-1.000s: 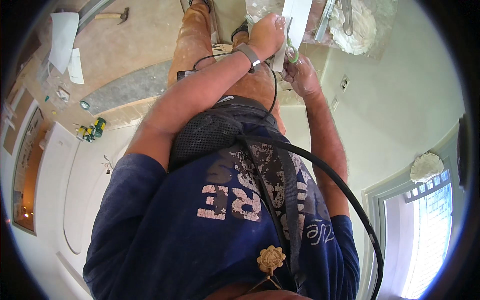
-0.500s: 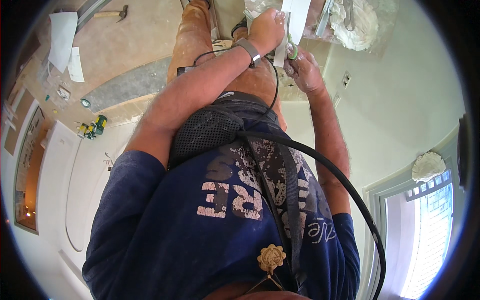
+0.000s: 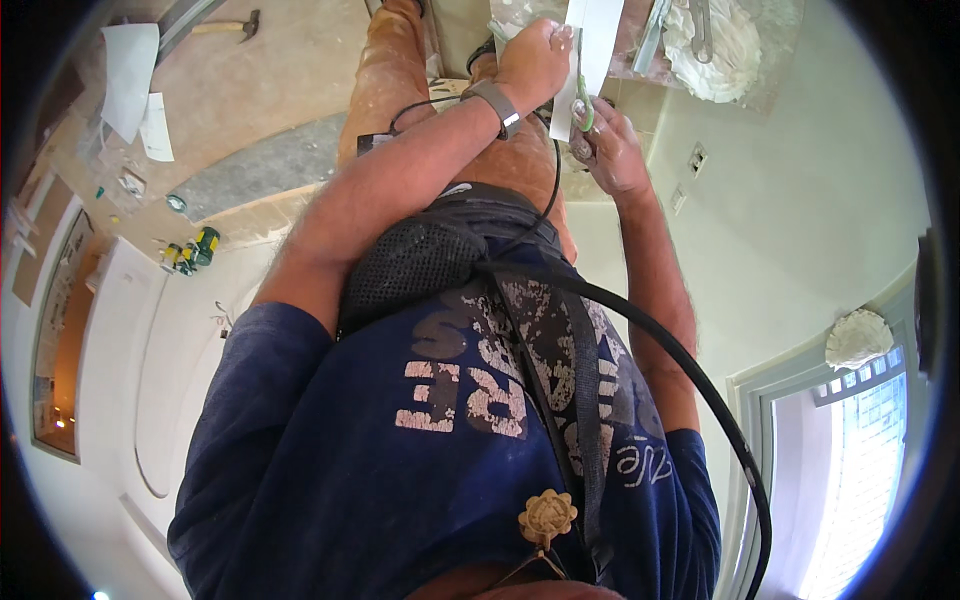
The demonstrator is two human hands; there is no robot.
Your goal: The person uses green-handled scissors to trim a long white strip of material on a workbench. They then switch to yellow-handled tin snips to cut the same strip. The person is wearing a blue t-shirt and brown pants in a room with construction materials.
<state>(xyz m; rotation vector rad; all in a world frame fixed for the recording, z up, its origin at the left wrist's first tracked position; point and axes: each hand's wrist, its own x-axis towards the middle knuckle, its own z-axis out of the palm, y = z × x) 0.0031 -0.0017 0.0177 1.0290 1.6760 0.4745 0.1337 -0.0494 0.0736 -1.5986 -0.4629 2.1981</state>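
Note:
My left hand (image 3: 535, 65), with a grey band on its wrist, pinches a long white sheet (image 3: 603, 35) near its edge. In my right hand (image 3: 615, 155) are green-handled scissors (image 3: 586, 112), my fingers through or around the handle. The blades lie along the sheet, where a narrow white strip (image 3: 563, 122) hangs beside them. Whitish residue coats the fingers of both hands. Hand and sheet partly hide the blade tips.
A heap of white compound (image 3: 735, 60) with a metal tool (image 3: 701, 35) on it lies at the far right. Far left are a hammer (image 3: 235, 27) and white sheet pieces (image 3: 130, 75). Green-and-yellow containers (image 3: 205, 245) stand left. A pale wall with an outlet (image 3: 697, 158) rises right.
My right hand and the scissors have shifted slightly against the sheet, and the scissor handles have turned a little. The left hand keeps its hold on the sheet.

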